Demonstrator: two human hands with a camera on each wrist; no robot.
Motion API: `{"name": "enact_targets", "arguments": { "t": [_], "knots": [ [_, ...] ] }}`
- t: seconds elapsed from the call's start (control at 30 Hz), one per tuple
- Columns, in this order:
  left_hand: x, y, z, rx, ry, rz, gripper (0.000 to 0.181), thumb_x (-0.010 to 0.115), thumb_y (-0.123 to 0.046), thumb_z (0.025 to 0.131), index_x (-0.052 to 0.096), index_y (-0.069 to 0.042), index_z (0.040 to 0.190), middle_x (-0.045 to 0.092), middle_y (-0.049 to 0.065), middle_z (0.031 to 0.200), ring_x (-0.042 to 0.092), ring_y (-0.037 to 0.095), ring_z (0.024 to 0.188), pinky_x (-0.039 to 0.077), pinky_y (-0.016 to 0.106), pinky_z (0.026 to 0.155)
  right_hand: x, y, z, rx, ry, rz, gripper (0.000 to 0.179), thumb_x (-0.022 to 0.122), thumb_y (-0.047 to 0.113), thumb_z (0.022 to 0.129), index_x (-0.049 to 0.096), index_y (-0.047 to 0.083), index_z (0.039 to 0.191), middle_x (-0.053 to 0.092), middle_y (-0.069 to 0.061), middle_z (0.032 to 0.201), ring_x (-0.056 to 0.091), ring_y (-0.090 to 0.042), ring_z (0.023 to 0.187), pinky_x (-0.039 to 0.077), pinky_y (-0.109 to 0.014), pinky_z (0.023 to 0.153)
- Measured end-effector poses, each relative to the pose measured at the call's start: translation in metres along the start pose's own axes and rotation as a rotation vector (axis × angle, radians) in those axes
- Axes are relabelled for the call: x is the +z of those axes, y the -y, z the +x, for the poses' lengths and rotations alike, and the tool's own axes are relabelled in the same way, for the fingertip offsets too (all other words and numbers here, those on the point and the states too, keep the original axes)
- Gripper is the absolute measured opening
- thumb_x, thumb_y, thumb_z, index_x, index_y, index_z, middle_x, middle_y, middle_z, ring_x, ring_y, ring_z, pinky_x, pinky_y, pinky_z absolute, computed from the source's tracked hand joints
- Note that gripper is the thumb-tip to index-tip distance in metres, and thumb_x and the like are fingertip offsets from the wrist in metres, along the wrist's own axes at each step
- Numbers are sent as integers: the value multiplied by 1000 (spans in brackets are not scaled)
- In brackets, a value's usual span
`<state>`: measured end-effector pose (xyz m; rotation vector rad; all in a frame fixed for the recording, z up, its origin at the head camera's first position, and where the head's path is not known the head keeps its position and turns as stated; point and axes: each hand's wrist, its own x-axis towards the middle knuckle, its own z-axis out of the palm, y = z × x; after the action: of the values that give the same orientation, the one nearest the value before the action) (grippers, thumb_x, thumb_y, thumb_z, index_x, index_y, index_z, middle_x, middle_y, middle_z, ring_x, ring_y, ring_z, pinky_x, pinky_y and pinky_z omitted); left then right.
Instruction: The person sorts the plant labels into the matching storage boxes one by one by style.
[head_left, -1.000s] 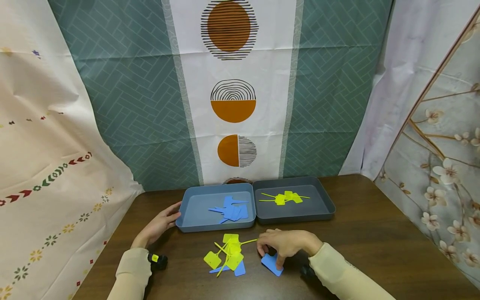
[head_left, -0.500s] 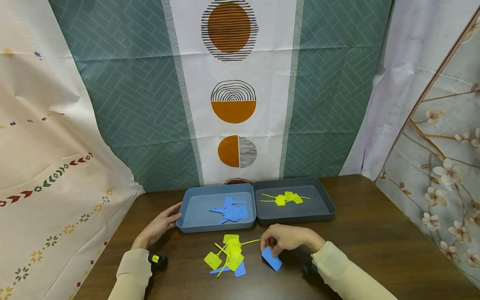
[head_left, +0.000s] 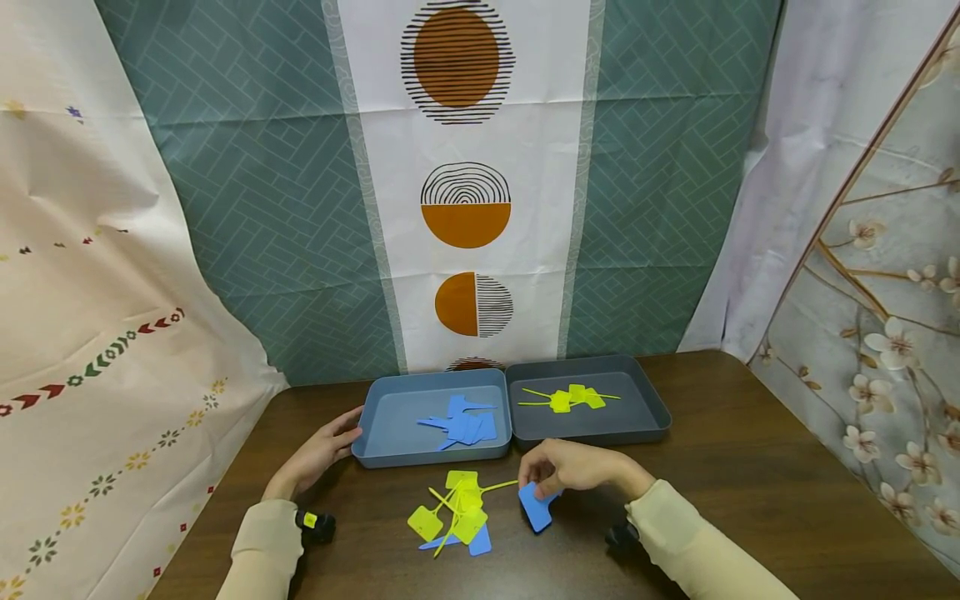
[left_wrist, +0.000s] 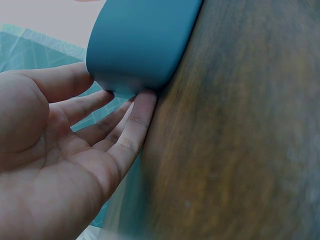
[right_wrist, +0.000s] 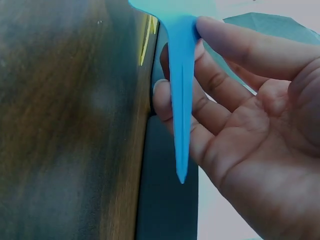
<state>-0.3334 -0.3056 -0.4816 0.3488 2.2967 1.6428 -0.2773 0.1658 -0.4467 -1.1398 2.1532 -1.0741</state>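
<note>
My right hand (head_left: 566, 468) pinches a blue T-type plant label (head_left: 536, 504) between thumb and fingers, a little above the table. In the right wrist view the label's pointed stake (right_wrist: 181, 100) hangs down across the fingers. My left hand (head_left: 318, 450) rests its fairly straight fingertips against the left wall of the blue-grey tray (head_left: 397, 457), as the left wrist view also shows. Several blue labels (head_left: 468, 427) lie inside that tray. Left of the right hand is a loose pile of yellow tags (head_left: 467, 500) with thin tails, with blue label pieces (head_left: 480, 542) showing underneath.
A dark grey tray (head_left: 645, 433) holding several yellow tags (head_left: 577, 397) stands right beside the blue-grey one. Both sit toward the back of the brown wooden table (head_left: 750, 483). Patterned cloth (head_left: 660, 208) hangs behind, with more cloth at both sides.
My right hand has picked the blue label up off the table, moved slightly away from me toward the trays, and turned it. The left hand has stayed at the tray.
</note>
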Motion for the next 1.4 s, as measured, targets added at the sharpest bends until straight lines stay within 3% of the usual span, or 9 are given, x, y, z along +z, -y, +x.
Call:
{"name": "enact_targets", "arguments": {
  "t": [0.63, 1.13, 1.4],
  "knots": [
    [0, 2, 0, -7, -4, -6, 63, 44, -19, 113, 13, -4, 167, 16, 29, 168, 26, 46, 152, 29, 58, 121, -3, 4, 1, 3, -144, 167, 14, 70, 3, 94, 73, 5, 108, 68, -5, 90, 58, -13, 78, 51, -24, 68],
    [-1, 6, 0, 21, 12, -19, 62, 42, -17, 114, 12, -2, 166, 14, 28, 168, 25, 46, 152, 39, 48, 118, -1, 7, 4, 24, -273, 226, 16, 68, 4, 97, 71, 3, 113, 69, -7, 93, 59, -17, 79, 50, -28, 69],
    [-3, 4, 2, 14, 17, -11, 62, 41, -19, 114, 12, -4, 167, 16, 28, 168, 23, 46, 153, 36, 52, 119, -2, 10, 6, 26, -328, 227, 16, 69, 7, 98, 70, 3, 113, 67, -5, 94, 61, -17, 82, 52, -29, 71]
  ]
}}
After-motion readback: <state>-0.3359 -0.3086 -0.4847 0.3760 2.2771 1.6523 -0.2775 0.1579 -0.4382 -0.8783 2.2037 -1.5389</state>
